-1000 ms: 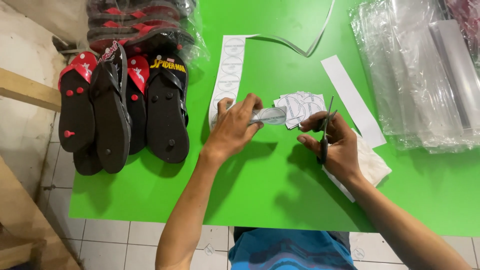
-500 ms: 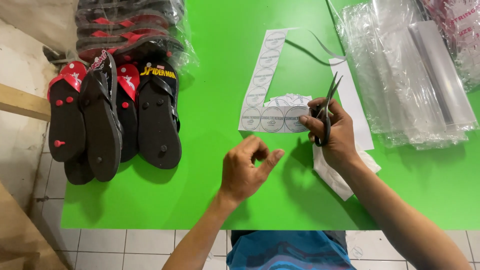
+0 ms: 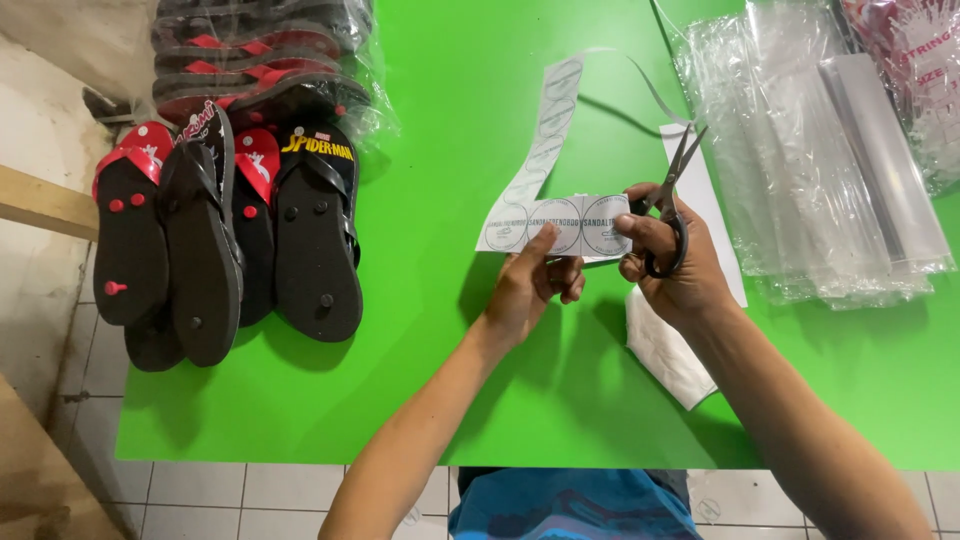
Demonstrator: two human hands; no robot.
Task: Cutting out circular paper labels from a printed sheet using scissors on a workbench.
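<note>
Holding a strip of round paper labels [image 3: 555,225] between two hands above a green table [image 3: 440,330]

Right hand [image 3: 675,265] grips black-handled scissors [image 3: 668,215], fingers through the loops, blades parted and pointing up and away, while its thumb and fingertips also pinch the right end of the strip; left hand [image 3: 530,285] touches the strip's lower edge from below with its fingers loosely curled and the forefinger stretched up against the paper. From the held part, the strip runs away up the table in a long white band. White backing paper [image 3: 665,355] lies under the right wrist. A row of black and red flip-flops [image 3: 225,235] rests at the left edge, and a stack of clear plastic bags [image 3: 820,170] lies at the right
</note>
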